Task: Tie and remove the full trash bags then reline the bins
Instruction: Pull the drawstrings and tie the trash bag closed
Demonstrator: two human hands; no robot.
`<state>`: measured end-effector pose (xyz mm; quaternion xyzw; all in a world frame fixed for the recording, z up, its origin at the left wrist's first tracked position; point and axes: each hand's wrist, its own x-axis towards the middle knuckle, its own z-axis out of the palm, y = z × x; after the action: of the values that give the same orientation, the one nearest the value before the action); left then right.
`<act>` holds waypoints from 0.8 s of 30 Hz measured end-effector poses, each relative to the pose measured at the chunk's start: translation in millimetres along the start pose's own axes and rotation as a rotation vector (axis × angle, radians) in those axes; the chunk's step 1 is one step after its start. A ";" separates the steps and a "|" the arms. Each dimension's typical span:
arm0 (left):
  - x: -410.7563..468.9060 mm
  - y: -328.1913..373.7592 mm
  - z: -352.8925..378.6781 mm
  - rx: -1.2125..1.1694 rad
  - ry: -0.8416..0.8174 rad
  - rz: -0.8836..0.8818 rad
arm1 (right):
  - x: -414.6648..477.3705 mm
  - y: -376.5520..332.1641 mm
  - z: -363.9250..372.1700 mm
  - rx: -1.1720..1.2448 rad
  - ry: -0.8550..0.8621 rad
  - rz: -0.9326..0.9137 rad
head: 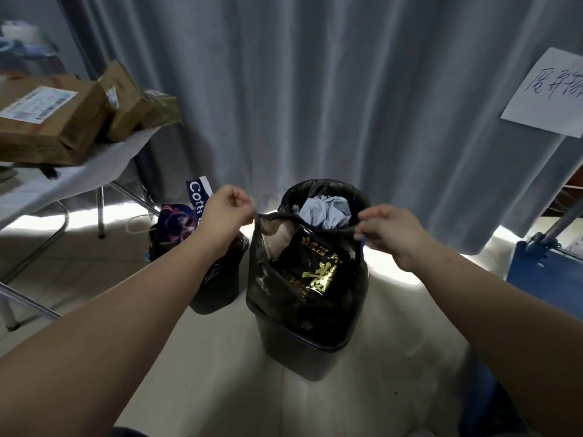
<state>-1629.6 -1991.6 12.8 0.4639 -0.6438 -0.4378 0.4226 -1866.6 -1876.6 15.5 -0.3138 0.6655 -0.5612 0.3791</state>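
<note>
As left hand [228, 209] and right hand [391, 231] pinch it, the bag [263, 279] (full) gapes.

Cardboard boxes [53, 121] on a folding table [101, 162], grey curtain [315, 89] behind

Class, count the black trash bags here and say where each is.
2. One trash bag sits in the bin, its top pinched by the left hand and right hand; the second bag stands just left, partly behind the forearm. Others may be hidden.
</note>
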 end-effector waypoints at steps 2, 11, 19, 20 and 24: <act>0.6 14.3 3.0 -0.154 -0.045 -0.018 | 0.4 -15.5 -0.4 0.152 0.119 -0.190; -7.1 68.4 23.1 -0.114 -0.279 0.109 | -4.1 -52.4 10.1 0.194 -0.113 -0.218; -23.2 79.3 47.9 -0.275 -0.366 0.181 | -24.2 -37.0 44.3 -0.196 -0.395 -0.187; -24.3 79.3 49.5 -0.285 -0.372 0.189 | -24.6 -38.0 46.9 -0.206 -0.367 -0.216; -20.5 62.5 49.4 -0.148 -0.299 0.199 | -22.8 -49.4 46.6 -0.176 -0.121 -0.364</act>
<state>-1686.4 -1951.7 56.8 0.2957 -0.7081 -0.5040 0.3964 -1815.3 -1889.7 63.8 -0.4938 0.6204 -0.5403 0.2818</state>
